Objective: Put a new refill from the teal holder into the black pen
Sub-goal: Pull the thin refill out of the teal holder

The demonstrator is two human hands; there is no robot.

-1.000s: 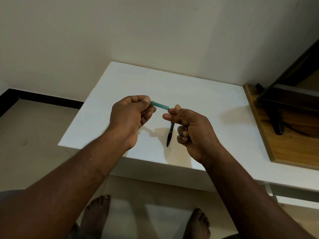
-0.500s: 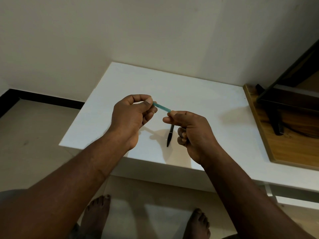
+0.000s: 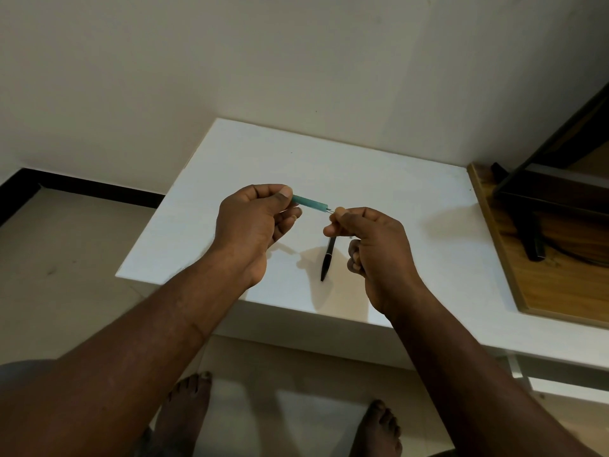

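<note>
Thin refill (image 3: 330, 211) at mouth of slim teal holder (image 3: 309, 203)
Left hand (image 3: 250, 225) grips the holder, right hand (image 3: 379, 249) pinches the refill; slender black pen (image 3: 327, 260) lies on the white table (image 3: 362, 166) beneath them.

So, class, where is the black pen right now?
In the head view the black pen lies on the white table near its front edge, just left of the right hand, which hides its far end, below the teal holder.

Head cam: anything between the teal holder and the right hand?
A thin refill spans the gap from the teal holder, gripped by the left hand, to the pinching right hand. Seen in the head view.
</note>
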